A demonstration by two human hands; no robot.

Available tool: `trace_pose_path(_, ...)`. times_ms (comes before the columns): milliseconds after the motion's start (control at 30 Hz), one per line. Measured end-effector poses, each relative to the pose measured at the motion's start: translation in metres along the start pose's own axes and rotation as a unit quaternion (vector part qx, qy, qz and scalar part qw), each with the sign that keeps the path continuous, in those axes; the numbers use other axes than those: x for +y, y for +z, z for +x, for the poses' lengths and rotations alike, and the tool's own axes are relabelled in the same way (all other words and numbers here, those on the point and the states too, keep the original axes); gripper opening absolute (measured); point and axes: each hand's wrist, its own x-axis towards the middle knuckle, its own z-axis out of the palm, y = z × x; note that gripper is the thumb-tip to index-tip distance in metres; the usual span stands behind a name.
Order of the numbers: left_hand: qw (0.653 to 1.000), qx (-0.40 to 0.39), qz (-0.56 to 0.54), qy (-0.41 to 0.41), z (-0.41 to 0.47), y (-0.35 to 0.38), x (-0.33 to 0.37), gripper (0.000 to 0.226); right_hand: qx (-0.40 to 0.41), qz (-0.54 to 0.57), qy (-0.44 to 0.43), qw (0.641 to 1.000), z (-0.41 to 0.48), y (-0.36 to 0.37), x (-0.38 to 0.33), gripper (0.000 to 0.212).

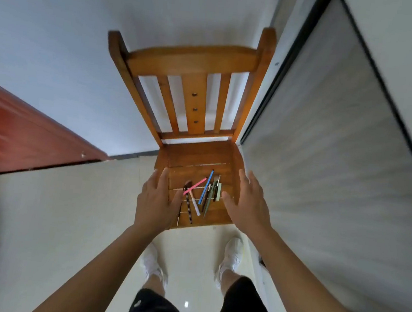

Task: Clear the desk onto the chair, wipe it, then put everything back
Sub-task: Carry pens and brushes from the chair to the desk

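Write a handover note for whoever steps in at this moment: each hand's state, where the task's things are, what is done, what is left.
Left hand: open, empty, at the seat's left side.
Right hand: open, empty, at the seat's right side.
Pens and brushes: in a loose pile on the chair seat, between the hands.
Done: these items are on the chair.
Left: the desk is out of view, so wiping cannot be confirmed. The items must go back to it afterwards.
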Motion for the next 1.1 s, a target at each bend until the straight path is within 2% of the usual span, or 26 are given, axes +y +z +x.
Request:
trace_pose_path(133, 0.998, -0.051, -0.025, -0.030, 0.039, 0.060, -0.024, 0.064, -0.025, 0.023, 0.038, 0.999, 0.039, 0.048, 0.021, 0.075)
trace_pose_path(333, 0.995, -0.080, -0.021, -0.058, 0.095, 0.163, -0.077, 0.062, -0.043, 0.015, 0.078, 0.996, 0.092, 0.147, 0.058, 0.074)
trace_pose_path(567, 0.995, -0.074, 0.024, -0.069, 0.127, 0.246, -0.111, 0.073, -0.001, -0.017, 0.097, 0.995, 0.129, 0.238, 0.086, 0.067)
trace_pose_path(700, 0.997, -0.039, 0.044, -0.056, 0.135, 0.267, -0.117, 0.071, 0.023, -0.037, 0.099, 0.994, 0.144, 0.258, 0.088, 0.064)
trace_pose_path(800, 0.999, -0.006, 0.032, -0.037, 0.143, 0.272, -0.121, 0.057, 0.027, -0.039, 0.097, 0.994, 0.155, 0.263, 0.083, 0.060)
trace_pose_path(933, 0.999, 0.025, 0.005, -0.021, 0.156, 0.270, -0.129, 0.035, 0.018, -0.001, 0.092, 0.996, 0.163, 0.264, 0.085, 0.041)
trace_pose_path(1100, 0.999, 0.043, -0.022, -0.025, 0.168, 0.262, -0.134, 0.031, 0.020, 0.041, 0.080, 0.996, 0.164, 0.261, 0.092, 0.033)
